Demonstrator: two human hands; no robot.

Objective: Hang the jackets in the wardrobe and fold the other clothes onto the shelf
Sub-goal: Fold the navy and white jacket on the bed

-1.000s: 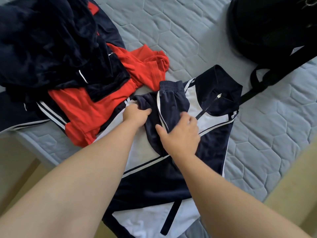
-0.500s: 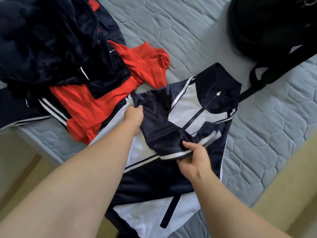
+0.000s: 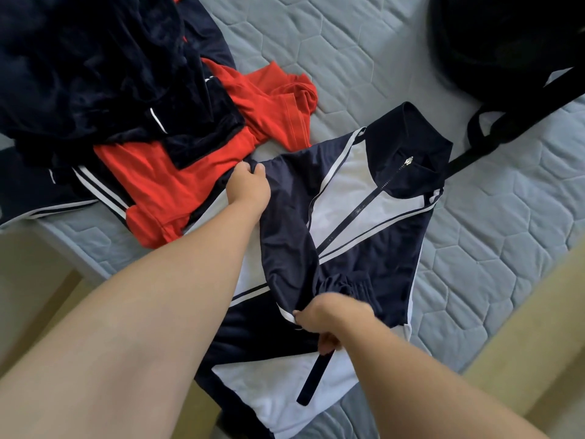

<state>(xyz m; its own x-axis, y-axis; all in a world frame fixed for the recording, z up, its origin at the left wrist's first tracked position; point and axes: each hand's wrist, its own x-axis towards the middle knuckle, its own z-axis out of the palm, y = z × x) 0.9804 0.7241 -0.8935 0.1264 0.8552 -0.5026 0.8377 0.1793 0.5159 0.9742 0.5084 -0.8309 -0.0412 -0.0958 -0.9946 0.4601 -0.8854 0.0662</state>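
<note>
The left hand (image 3: 248, 188) grips the shoulder of a navy-and-white track jacket (image 3: 345, 198), its fingers curled into the cloth, apparently to pin that end down. The right hand (image 3: 329, 318) pinches the sleeve (image 3: 291, 236) just below its gathered cuff (image 3: 351, 288), holding it low over the jacket's front. The sleeve spans the gap between the two hands, which reads as straightening it along the body before the jacket is lifted for hanging.

The jacket lies front up and zipped on the bed's quilted mattress (image 3: 474, 248), its hem at the near edge. A red garment (image 3: 177, 191) touches it, half buried under a heap of dark navy clothes (image 3: 95, 74). A black bag (image 3: 506, 42) sits at the far corner, its strap (image 3: 493, 134) trailing toward the collar. Whether the bag is open, or what it holds, cannot be told. No wardrobe or shelf is in view.
</note>
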